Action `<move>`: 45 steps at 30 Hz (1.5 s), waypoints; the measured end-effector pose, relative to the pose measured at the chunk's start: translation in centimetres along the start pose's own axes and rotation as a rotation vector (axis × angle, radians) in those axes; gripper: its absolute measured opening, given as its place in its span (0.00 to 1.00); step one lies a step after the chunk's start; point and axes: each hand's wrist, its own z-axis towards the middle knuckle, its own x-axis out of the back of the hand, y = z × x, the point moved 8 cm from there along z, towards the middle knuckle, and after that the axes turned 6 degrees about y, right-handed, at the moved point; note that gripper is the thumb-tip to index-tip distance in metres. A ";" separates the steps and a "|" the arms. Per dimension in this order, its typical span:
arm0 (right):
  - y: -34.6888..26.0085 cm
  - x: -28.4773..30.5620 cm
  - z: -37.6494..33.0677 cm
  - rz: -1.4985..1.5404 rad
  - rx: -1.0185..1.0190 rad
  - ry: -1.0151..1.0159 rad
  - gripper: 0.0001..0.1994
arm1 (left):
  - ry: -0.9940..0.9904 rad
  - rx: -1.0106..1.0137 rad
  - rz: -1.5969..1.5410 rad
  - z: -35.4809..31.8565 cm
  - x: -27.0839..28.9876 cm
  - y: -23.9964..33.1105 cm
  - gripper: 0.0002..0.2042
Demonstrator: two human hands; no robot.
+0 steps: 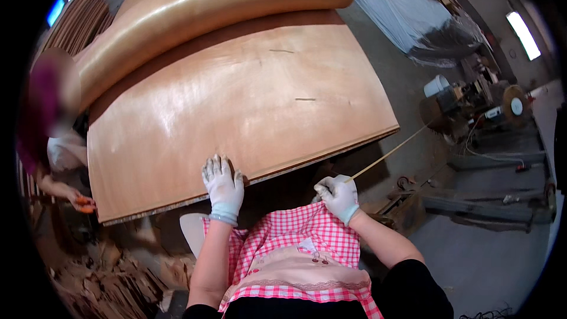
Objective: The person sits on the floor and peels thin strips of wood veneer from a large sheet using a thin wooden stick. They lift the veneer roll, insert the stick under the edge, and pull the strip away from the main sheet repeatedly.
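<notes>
A broad stack of thin tan wood veneer sheets [236, 106] lies in front of me. The top sheet is curled back into a large roll [224, 15] at the far side. My left hand [221, 186], in a whitish work glove, rests flat on the stack's near edge with the fingers stretched out. Off the edge to the right, my right hand [338, 195], gloved too, is closed on a long thin pale strip [387, 155]. This strip runs away up to the right. Two short dark marks lie on the sheet's right half.
At the left a co-worker's bare hand [81, 199] holds an orange object by the stack's corner. Scrap veneer [106, 286] is heaped at lower left. To the right stand machinery [458, 106], a white bucket [436, 85] and a metal frame [490, 204]. Plastic sheeting [407, 9] covers a pile behind.
</notes>
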 end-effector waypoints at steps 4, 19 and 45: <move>-0.6 -1.4 0.2 0.210 -0.048 0.058 0.14 | 0.127 -0.098 -0.560 -2.2 3.8 5.4 0.20; -12.7 -20.8 -6.0 0.525 0.072 -0.649 0.13 | 0.128 0.200 -0.946 -14.4 12.0 -3.0 0.44; -7.8 -4.8 -3.3 -0.047 0.092 -0.350 0.12 | -0.081 0.430 -1.508 -10.0 2.2 6.3 0.06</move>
